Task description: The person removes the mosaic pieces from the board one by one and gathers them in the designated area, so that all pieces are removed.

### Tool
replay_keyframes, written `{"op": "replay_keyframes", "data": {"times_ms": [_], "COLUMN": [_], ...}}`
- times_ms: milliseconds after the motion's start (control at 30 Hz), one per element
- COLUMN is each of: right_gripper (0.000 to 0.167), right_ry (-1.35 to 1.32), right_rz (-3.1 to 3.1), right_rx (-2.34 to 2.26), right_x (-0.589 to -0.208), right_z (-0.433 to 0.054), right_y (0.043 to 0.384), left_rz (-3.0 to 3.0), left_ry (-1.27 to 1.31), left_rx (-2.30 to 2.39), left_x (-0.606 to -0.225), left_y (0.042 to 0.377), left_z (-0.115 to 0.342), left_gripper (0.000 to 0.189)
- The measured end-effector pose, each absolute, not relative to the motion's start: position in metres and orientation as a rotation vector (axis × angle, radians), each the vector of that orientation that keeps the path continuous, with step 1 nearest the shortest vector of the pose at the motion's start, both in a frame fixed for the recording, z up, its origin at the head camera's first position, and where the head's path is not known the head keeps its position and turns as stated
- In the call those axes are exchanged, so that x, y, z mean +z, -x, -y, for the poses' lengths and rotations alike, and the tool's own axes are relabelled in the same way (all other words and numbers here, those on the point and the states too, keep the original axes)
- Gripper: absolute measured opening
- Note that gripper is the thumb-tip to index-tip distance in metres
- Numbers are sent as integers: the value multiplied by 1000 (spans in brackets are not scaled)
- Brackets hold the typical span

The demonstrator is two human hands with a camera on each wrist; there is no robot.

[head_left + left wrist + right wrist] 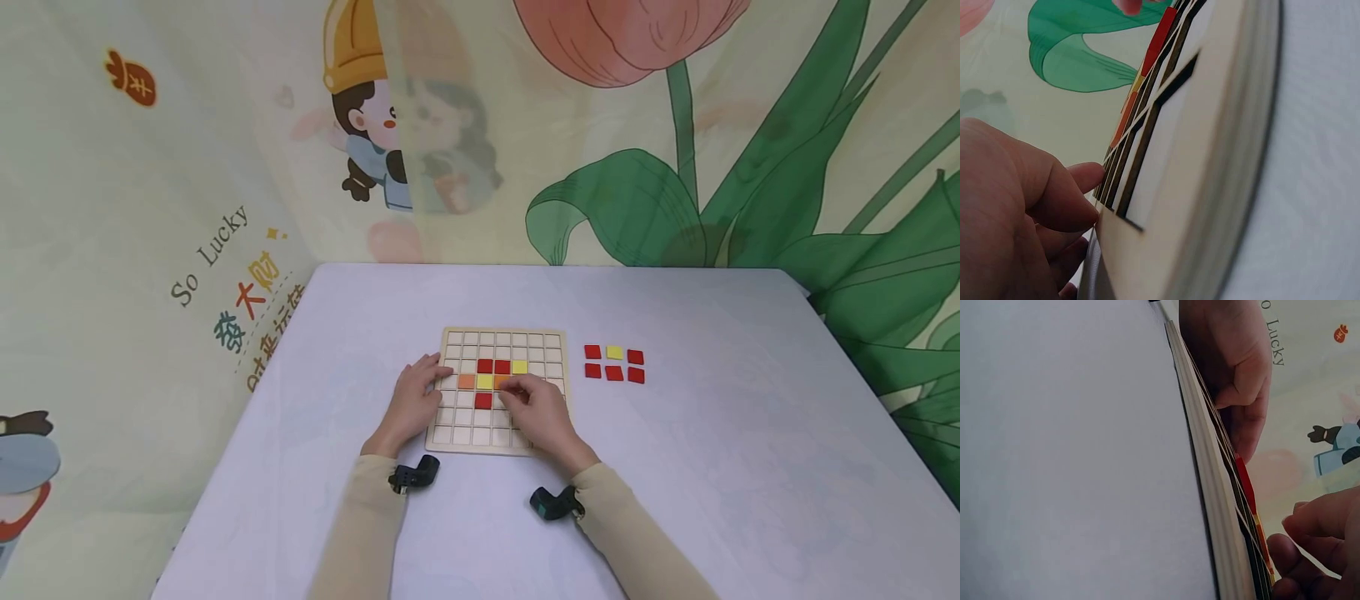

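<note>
A square wooden grid board [457,435] lies on the table with several flat square tiles in its middle cells. Three are red, such as this red tile [483,401]; others are yellow, like this yellow tile [520,367], and orange, like this orange tile [467,381]. My left hand [411,404] rests at the board's left edge, its fingers spread and the thumb at the rim. Over the board's right half, my right hand [538,410] has its fingertips at a partly covered orange tile [500,380]. In the right wrist view its thumb and forefinger stand slightly apart, with no tile visible between them.
Right of the board lie two short rows of loose tiles: several red ones, including this red tile [614,373], and one yellow tile [614,353]. A pale cloth covers the table [712,450]. Behind it hangs a printed curtain [465,233].
</note>
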State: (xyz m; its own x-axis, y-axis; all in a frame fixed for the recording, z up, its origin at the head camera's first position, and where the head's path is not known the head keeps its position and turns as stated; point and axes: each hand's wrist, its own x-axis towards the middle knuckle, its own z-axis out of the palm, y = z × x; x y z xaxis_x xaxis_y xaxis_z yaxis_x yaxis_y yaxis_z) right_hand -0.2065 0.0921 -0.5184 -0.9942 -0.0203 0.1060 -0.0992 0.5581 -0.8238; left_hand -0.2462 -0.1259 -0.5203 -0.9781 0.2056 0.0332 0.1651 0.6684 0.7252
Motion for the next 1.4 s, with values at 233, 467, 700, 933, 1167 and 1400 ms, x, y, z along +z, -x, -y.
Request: {"op": "replay_keyframes", "data": {"times_ms": [233,467,700,933,1167,1400], "right_gripper": [14,14,15,19,22,24], "right_ry": [-121,-158,-175,-160,-157,-155], "right_rz": [2756,2736,2742,2767,2782,2800], "right_rx": [1344,1302,1157,1080,1057,1059], "right_x": [-520,-522,-527,-527,-527,-527], "right_z": [-83,-80,-73,-70,-69,-70], "right_y": [207,208,208,208,207,207], "left_rz": [-2820,-2829,-2832,-2833,-2838,-2842], "left_ry": [-310,-322,-335,-322,-318,-325], "left_rx": [1206,1225,1230,1224,1210,1207], "left_x": [-521,-519,-519,-520,-519,-519], "left_y": [247,245,244,244,244,243], "left_z": [126,126,126,126,125,125], "left_gripper": [41,41,40,41,40,41]}}
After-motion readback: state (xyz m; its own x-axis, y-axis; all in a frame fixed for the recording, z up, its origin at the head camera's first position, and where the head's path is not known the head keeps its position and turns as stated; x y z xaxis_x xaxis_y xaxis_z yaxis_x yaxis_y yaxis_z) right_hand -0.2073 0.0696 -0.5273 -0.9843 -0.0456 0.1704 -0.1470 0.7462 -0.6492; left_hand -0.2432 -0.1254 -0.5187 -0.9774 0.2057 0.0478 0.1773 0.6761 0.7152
